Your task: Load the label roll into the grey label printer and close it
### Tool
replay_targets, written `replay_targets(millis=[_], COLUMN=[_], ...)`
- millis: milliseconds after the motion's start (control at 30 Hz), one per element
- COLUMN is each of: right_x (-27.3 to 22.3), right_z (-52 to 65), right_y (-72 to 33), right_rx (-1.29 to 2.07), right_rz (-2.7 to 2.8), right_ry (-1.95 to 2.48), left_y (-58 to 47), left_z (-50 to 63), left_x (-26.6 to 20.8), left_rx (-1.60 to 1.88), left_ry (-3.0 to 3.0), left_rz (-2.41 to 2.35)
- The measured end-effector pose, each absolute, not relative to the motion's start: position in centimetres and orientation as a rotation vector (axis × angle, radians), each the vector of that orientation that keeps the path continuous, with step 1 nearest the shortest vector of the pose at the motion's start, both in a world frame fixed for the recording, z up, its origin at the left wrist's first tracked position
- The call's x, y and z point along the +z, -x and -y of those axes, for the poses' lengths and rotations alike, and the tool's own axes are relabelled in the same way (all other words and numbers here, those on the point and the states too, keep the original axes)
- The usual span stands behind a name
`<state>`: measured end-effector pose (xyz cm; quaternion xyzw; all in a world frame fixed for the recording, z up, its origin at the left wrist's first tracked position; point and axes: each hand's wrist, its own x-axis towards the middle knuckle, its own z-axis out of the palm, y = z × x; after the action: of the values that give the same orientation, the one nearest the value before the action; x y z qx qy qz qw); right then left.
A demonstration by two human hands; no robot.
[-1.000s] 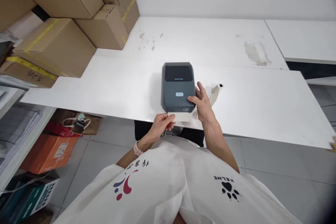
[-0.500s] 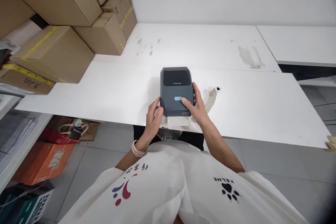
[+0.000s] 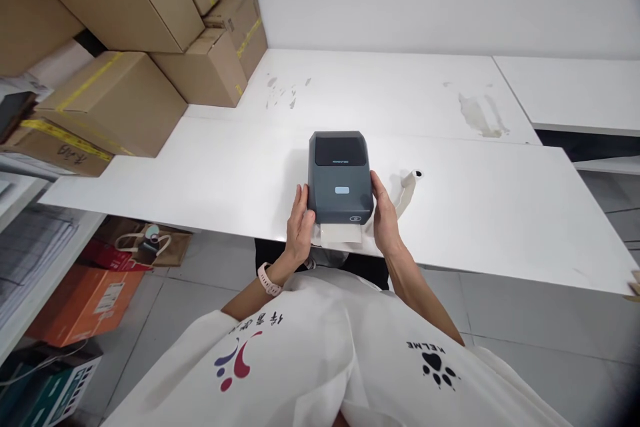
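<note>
A dark grey label printer (image 3: 340,177) sits on the white table (image 3: 480,213) near its front edge, with a light blue oblong button on top. A white paper label (image 3: 341,233) sticks out of its front end. My left hand (image 3: 299,227) grips the printer's left side, thumb toward the front corner. On the other side, my right hand (image 3: 387,217) presses along the right flank, its fingertips partly hidden by the casing. Just right of that hand lies a small roll of white paper (image 3: 410,183) with a loose strip trailing toward the printer.
Cardboard boxes (image 3: 120,103) with yellow tape are stacked at the table's back left. A white wall (image 3: 400,0) rises behind. Below on the left are a shelf (image 3: 55,260) and an orange box (image 3: 87,303).
My right thumb has left the button on the printer's top and moved to its right side. The left hand now lies closer along the left side.
</note>
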<state>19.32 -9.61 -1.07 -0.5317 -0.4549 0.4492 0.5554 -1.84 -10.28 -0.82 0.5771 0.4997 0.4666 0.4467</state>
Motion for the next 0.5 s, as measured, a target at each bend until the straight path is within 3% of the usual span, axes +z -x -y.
replay_targets(millis=[367, 500], right_x=[4.5, 6.7], right_z=[4.7, -1.8], right_y=[-20.5, -21.3], right_rx=[0.863, 0.678], right_rz=[1.293, 1.434], right_ry=[1.226, 1.267], left_y=[2.0, 1.5], left_z=[4.4, 0.3], left_x=[3.6, 3.2], left_rx=[1.313, 1.162], left_ry=[-1.628, -1.555], left_rz=[-1.060, -1.207])
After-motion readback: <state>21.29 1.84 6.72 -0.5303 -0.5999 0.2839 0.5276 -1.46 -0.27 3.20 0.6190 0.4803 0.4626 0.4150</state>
